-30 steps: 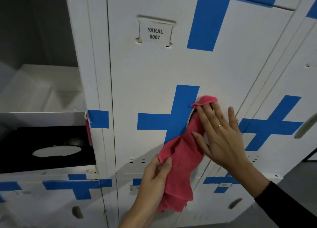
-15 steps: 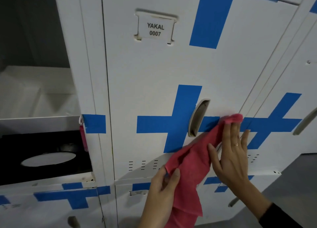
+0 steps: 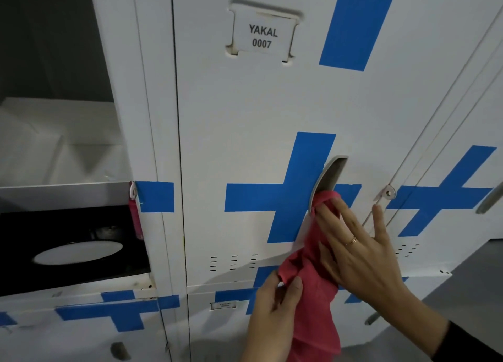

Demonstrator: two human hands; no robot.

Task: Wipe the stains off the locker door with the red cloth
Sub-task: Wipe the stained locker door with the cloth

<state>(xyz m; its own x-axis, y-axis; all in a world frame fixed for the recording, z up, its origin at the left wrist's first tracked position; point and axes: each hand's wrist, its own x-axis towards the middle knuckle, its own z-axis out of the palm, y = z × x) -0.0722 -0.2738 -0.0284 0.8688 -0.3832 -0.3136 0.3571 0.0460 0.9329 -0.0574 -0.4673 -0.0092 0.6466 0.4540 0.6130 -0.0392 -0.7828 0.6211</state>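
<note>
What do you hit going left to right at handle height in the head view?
Open locker shelf edge → pink tag → blue tape patch → blue tape cross → recessed handle → padlock hasp → neighbouring door's blue cross.

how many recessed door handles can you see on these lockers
4: one on the YAKAL 0007 door, one at the right edge, one lower left, one lower right. Others may be hidden.
</note>
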